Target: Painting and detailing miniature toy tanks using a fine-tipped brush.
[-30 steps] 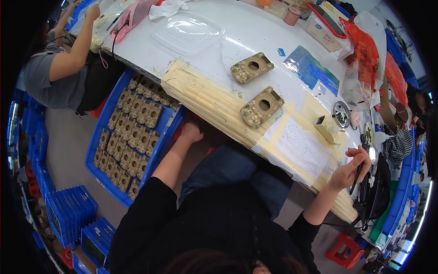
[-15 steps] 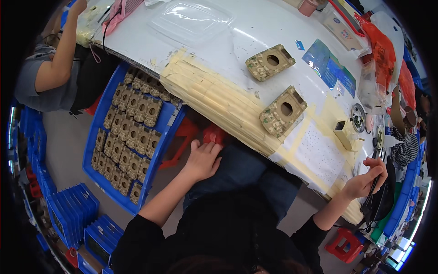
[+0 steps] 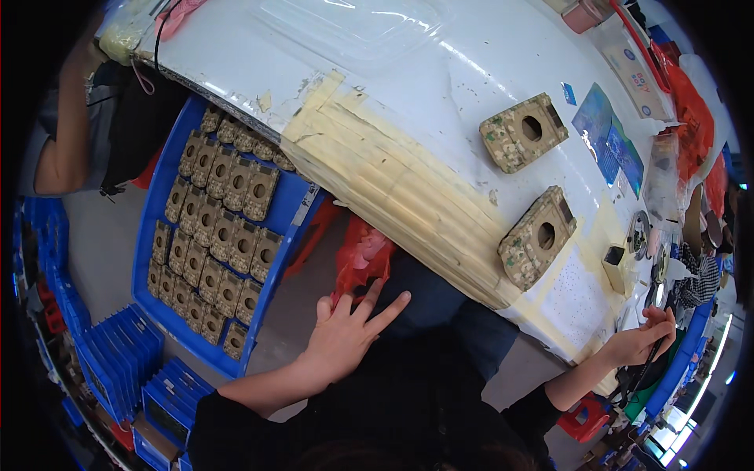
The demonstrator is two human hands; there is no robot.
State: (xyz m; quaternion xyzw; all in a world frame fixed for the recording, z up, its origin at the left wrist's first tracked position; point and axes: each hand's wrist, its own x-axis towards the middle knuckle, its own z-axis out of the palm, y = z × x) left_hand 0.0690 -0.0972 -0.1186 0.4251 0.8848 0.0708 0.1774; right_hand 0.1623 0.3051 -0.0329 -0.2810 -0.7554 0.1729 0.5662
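My left hand (image 3: 345,330) hangs below the table edge with fingers spread and holds nothing; it is beside a red plastic bag (image 3: 363,255) and to the right of a blue crate (image 3: 161,196) filled with several camouflage-patterned blocks (image 3: 228,228). My right hand (image 3: 646,339) rests at the table's near right edge, fingers closed on a thin dark pen-like tool (image 3: 653,353). Two camouflage blocks with round holes lie on the white table (image 3: 440,71): one (image 3: 538,237) near the taped edge, one (image 3: 522,132) farther back.
Yellowish tape strips (image 3: 393,184) cover the table's front edge. A person in a grey top (image 3: 63,149) sits at the far left. Stacked blue trays (image 3: 118,361) stand on the floor. Clear lid (image 3: 353,23), blue sheets (image 3: 605,137) and red bags (image 3: 691,102) crowd the table's far right.
My left hand has dropped from the table's underside edge down toward my lap and opened out. My right hand stays at the table's right edge with the tool.
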